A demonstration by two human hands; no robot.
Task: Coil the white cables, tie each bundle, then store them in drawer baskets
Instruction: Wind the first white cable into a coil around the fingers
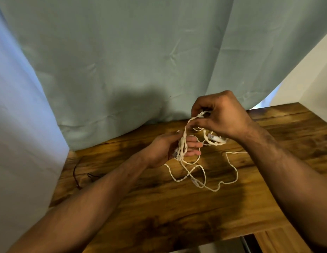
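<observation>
A thin white cable [203,172] lies in loose loops on the wooden table [159,207]. Several turns of it are wrapped around the palm of my left hand [170,148], whose fingers stretch out almost straight, thumb near the wraps. Just above, my right hand [219,114] pinches a doubled strand of the same cable between thumb and fingers, and the strand runs down to the wraps on the left hand. A white plug piece with a small label [213,137] sits under my right wrist.
A pale green curtain [131,61] hangs right behind the table's far edge. A thin dark cord [77,176] lies at the table's left end. A lighter wooden piece [274,240] shows below the table's front right edge.
</observation>
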